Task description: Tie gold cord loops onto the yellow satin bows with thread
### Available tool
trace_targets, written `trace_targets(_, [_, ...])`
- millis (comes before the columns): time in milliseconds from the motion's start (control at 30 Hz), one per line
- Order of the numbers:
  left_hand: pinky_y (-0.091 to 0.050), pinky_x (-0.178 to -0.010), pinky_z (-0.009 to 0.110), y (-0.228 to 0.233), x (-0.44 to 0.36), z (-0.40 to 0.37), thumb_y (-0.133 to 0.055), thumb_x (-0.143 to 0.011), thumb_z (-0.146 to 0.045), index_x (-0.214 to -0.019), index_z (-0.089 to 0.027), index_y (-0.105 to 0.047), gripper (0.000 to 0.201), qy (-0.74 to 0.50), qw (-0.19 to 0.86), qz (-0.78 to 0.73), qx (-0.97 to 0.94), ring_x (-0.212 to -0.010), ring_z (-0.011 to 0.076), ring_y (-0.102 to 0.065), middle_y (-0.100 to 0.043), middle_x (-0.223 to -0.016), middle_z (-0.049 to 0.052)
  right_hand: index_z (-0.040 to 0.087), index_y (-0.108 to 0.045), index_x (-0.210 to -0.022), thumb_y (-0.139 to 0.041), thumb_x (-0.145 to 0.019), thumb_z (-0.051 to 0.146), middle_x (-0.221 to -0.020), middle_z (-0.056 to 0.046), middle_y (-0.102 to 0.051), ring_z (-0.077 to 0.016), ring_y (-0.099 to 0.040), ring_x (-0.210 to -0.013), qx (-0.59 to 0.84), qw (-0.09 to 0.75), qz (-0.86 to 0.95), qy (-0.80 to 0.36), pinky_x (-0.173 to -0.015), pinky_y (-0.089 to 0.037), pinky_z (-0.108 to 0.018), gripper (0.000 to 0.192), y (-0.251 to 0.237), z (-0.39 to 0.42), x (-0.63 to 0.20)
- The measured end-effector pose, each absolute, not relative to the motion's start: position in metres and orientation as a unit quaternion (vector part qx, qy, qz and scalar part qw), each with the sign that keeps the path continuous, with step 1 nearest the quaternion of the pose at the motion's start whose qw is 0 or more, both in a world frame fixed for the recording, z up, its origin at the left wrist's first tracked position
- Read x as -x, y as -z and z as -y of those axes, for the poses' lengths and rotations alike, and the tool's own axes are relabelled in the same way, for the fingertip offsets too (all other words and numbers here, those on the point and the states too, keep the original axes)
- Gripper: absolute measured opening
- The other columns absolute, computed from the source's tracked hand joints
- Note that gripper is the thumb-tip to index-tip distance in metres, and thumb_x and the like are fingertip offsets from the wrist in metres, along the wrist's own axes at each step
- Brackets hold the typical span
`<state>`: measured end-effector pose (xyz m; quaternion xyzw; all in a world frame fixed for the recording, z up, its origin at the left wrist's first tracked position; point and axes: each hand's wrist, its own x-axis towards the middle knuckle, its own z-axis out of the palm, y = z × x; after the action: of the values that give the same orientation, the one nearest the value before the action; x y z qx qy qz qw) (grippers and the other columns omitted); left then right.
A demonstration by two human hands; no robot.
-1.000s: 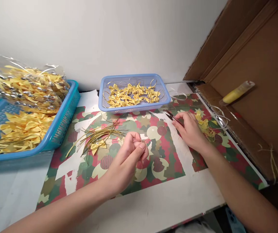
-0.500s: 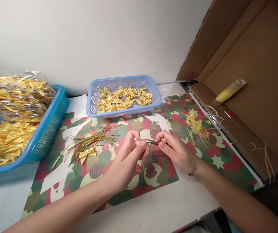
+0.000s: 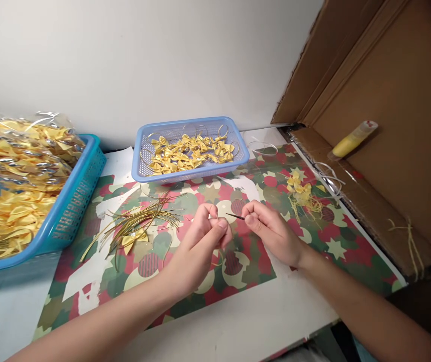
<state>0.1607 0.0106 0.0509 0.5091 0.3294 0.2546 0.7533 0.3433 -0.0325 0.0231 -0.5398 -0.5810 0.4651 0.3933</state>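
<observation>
My left hand (image 3: 204, 234) is closed in a pinch above the patterned sheet. A thin gold cord (image 3: 221, 260) loops out below its fingers; the pinched part is hidden. Facing it, my right hand (image 3: 272, 231) grips dark, slender tweezers (image 3: 235, 216), their pointed tip toward the left fingers with a small gap between. Left of my hands lies a bundle of gold cords (image 3: 143, 217) with a yellow ribbon bow (image 3: 134, 240) at its near side.
A blue basket (image 3: 189, 177) of yellow bows stands behind my hands. At left, a larger blue basket (image 3: 67, 216) holds bows and a plastic bag of them. Yellow scraps (image 3: 302, 191) lie at right, near a cardboard wall (image 3: 396, 100) with a yellow tube (image 3: 354, 141).
The tweezers' tip has drawn back slightly from the left fingers, and the tool shows more clearly. My left hand stays nearly still. The view has shifted slightly.
</observation>
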Motion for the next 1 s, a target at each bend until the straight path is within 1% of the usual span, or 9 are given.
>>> trace_targets(100, [-0.022, -0.056, 0.025, -0.051, -0.16, -0.011, -0.036, -0.098, -0.023, -0.088, -0.024, -0.029, 0.013, -0.254, 0.754, -0.337, -0.504, -0.057, 0.01, -0.028, -0.04, -0.059, -0.01, 0.022, -0.048, -0.093, -0.038, -0.1, 0.047, -0.062, 0.006, -0.04, -0.0109, -0.035, -0.055, 0.567, 0.404, 0.578, -0.426, -0.054, -0.03, -0.025, 0.027, -0.017, 0.027, -0.349])
trace_targets(167, [-0.022, -0.056, 0.025, -0.051, -0.159, -0.011, -0.036, -0.099, -0.023, -0.088, -0.024, -0.029, 0.013, -0.253, 0.754, -0.338, -0.504, -0.057, 0.0099, -0.029, -0.04, -0.059, -0.01, 0.021, -0.049, -0.096, -0.043, -0.099, 0.04, -0.07, 0.003, -0.051, -0.0134, -0.046, -0.063, 0.61, 0.389, 0.604, -0.334, -0.062, -0.036, -0.028, 0.02, -0.011, 0.021, -0.354])
trace_targets(300, [-0.023, -0.057, 0.025, -0.05, -0.153, -0.01, -0.034, -0.1, -0.023, -0.087, -0.023, -0.029, 0.014, -0.249, 0.749, -0.328, -0.519, -0.059, 0.01, -0.03, -0.041, -0.059, -0.009, 0.019, -0.055, -0.092, -0.057, -0.092, 0.031, -0.098, -0.008, -0.064, -0.0262, -0.054, -0.096, 0.691, 0.26, 0.666, -0.107, -0.082, -0.039, -0.04, 0.012, 0.003, 0.01, -0.362])
trace_targets(400, [-0.025, -0.059, 0.025, -0.048, -0.146, -0.009, -0.034, -0.101, -0.025, -0.087, -0.024, -0.029, 0.015, -0.244, 0.741, -0.323, -0.536, -0.061, 0.0101, -0.032, -0.041, -0.061, -0.009, 0.018, -0.06, -0.093, -0.063, -0.088, 0.029, -0.107, -0.012, -0.064, -0.0311, -0.052, -0.102, 0.709, 0.195, 0.675, -0.061, -0.084, -0.039, -0.045, 0.012, 0.006, 0.007, -0.36])
trace_targets(533, [-0.027, -0.058, 0.026, -0.046, -0.136, -0.006, -0.035, -0.102, -0.032, -0.089, -0.025, -0.03, 0.016, -0.219, 0.738, -0.32, -0.553, -0.061, 0.0106, -0.032, -0.042, -0.064, -0.008, 0.019, -0.065, -0.101, -0.066, -0.086, 0.028, -0.109, -0.01, -0.063, -0.0274, -0.053, -0.105, 0.602, 0.323, 0.723, -0.104, -0.09, -0.042, -0.045, 0.017, -0.012, 0.013, -0.344])
trace_targets(633, [-0.028, -0.058, 0.028, -0.048, -0.13, -0.004, -0.035, -0.102, -0.037, -0.09, -0.025, -0.03, 0.018, -0.192, 0.726, -0.32, -0.578, -0.061, 0.0113, -0.033, -0.042, -0.066, -0.008, 0.022, -0.068, -0.098, -0.067, -0.087, 0.028, -0.098, -0.004, -0.067, -0.0196, -0.057, -0.092, 0.473, 0.417, 0.752, -0.19, -0.084, -0.045, -0.038, 0.013, -0.03, 0.019, -0.327])
trace_targets(733, [-0.028, -0.059, 0.028, -0.049, -0.125, -0.003, -0.034, -0.102, -0.039, -0.089, -0.025, -0.03, 0.02, -0.18, 0.715, -0.319, -0.595, -0.063, 0.0115, -0.034, -0.041, -0.067, -0.007, 0.023, -0.07, -0.09, -0.066, -0.088, 0.024, -0.087, -0.001, -0.069, -0.0165, -0.056, -0.082, 0.448, 0.433, 0.761, -0.18, -0.079, -0.043, -0.036, 0.005, -0.04, 0.022, -0.316])
trace_targets(867, [-0.03, -0.061, 0.027, -0.05, -0.122, 0.0, -0.034, -0.103, -0.037, -0.09, -0.025, -0.031, 0.018, -0.181, 0.707, -0.312, -0.609, -0.064, 0.0114, -0.036, -0.042, -0.067, -0.007, 0.023, -0.07, -0.081, -0.065, -0.089, 0.02, -0.08, 0.0, -0.069, -0.0151, -0.056, -0.077, 0.445, 0.428, 0.775, -0.136, -0.076, -0.039, -0.036, 0.01, -0.044, 0.025, -0.31])
trace_targets(1000, [-0.032, -0.06, 0.025, -0.065, -0.116, -0.006, -0.037, -0.102, -0.029, -0.091, -0.023, -0.033, 0.013, -0.223, 0.7, -0.298, -0.61, -0.063, 0.0101, -0.039, -0.045, -0.066, -0.007, 0.022, -0.07, -0.085, -0.066, -0.087, 0.019, -0.085, -0.001, -0.07, -0.0161, -0.06, -0.081, 0.447, 0.457, 0.758, -0.128, -0.078, -0.042, -0.037, 0.005, -0.05, 0.027, -0.305])
